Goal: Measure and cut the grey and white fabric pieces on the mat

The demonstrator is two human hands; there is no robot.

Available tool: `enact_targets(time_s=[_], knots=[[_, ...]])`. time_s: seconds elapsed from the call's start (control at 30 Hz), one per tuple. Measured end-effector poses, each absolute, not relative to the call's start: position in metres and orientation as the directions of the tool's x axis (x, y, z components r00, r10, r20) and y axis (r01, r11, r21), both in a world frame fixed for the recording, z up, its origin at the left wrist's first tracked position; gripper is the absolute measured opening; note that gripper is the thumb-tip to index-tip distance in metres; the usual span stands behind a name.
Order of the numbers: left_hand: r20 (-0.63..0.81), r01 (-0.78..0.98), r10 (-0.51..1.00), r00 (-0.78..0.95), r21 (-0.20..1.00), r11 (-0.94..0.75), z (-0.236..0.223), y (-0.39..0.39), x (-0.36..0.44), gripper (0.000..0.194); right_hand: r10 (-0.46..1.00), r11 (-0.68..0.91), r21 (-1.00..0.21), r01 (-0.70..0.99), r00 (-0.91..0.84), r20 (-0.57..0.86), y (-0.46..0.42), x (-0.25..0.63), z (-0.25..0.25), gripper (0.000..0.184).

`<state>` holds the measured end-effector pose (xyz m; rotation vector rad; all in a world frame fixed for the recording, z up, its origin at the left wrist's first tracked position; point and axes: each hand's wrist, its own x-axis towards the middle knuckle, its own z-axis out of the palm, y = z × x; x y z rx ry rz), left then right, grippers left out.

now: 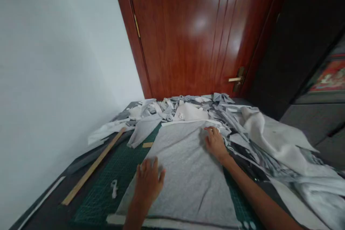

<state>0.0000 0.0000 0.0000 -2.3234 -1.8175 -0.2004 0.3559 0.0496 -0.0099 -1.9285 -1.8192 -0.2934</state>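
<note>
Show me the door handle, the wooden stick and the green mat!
Door handle (235, 79), head view, on the brass lever.
Wooden stick (93, 167), head view, on its middle.
Green mat (126, 165), head view, on a bare patch.

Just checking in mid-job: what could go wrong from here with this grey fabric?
Loose scraps at the far edge of the grey fabric could slide onto it near the right hand. A crease right of the left hand may stay if not smoothed out.

Grey fabric (188, 183) runs off the bottom edge, and that white scrap (114, 188) on the mat (129, 158)? Too blurred to call!
</note>
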Motion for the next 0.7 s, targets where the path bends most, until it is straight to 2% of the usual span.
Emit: enact_targets(time_s=[0.13, 0.27, 0.47, 0.6, 0.7], knots=[[0.209, 0.974, 0.953, 0.220, 0.012, -0.227, 0.051, 0.095, 0.048, 0.048, 0.893, -0.195, -0.172, 0.966, 0.247, 0.377, 0.078, 0.353, 0.012, 0.046], [0.226, 0.982, 0.963, 0.145, 0.084, -0.167, 0.049, 0.156, 0.063, 0.046, 0.898, -0.249, -0.151, 0.957, 0.287, 0.333, 0.100, 0.360, 0.027, 0.030], [0.302, 0.950, 0.930, 0.209, 0.163, -0.267, 0.019, 0.191, 0.046, 0.026, 0.877, -0.226, -0.162, 0.961, 0.273, 0.396, 0.105, 0.362, 0.043, 0.021], [0.363, 0.944, 0.917, 0.166, 0.209, -0.254, 0.018, 0.199, 0.028, 0.032, 0.845, -0.196, -0.203, 0.959, 0.270, 0.462, 0.104, 0.354, 0.055, 0.022], [0.459, 0.937, 0.883, 0.100, 0.256, -0.239, 0.020, 0.204, 0.010, 0.037, 0.824, -0.141, -0.232, 0.962, 0.244, 0.511, 0.108, 0.343, 0.065, 0.026]])
